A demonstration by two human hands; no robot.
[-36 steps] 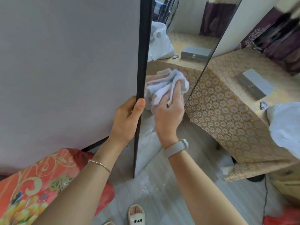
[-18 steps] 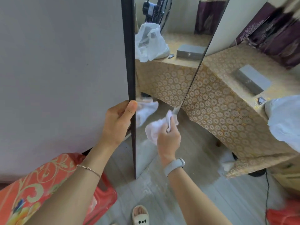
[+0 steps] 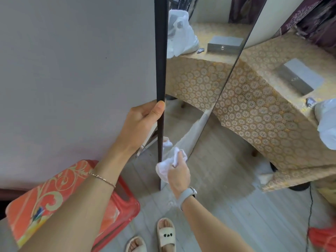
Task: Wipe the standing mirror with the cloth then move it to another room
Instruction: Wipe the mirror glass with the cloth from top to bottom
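My right hand (image 3: 179, 176) has its fingers curled round a bunched white cloth (image 3: 166, 166), pressing it against the bottom stretch of the glass, close to the lower end of the standing mirror (image 3: 196, 91); I judge the wad is kept crumpled so it gives a firm pad for rubbing low down. Up and to the left of that grip, my left hand (image 3: 141, 122) clasps the mirror's dark frame edge (image 3: 161, 51), thumb laid along the front of it and fingers gone behind, which I take as bracing so the panel does not swing or tip while I rub. The mirror stands upright on the pale plank floor (image 3: 227, 211), its foot just beside the cloth, still in this room, so I reckon the wiping is near its lowest reach and the carrying is not yet begun. Behind the left hand a light strut (image 3: 145, 140) of the stand slants away. To the right of the grip stands a table draped in gold patterned fabric (image 3: 269, 124); on it lie a closed grey box (image 3: 300, 79), contents unseen, and a white plastic bag (image 3: 327, 122), whose contents I cannot tell. Below the left arm sits a red plastic stool (image 3: 54, 202) with a floral seat.
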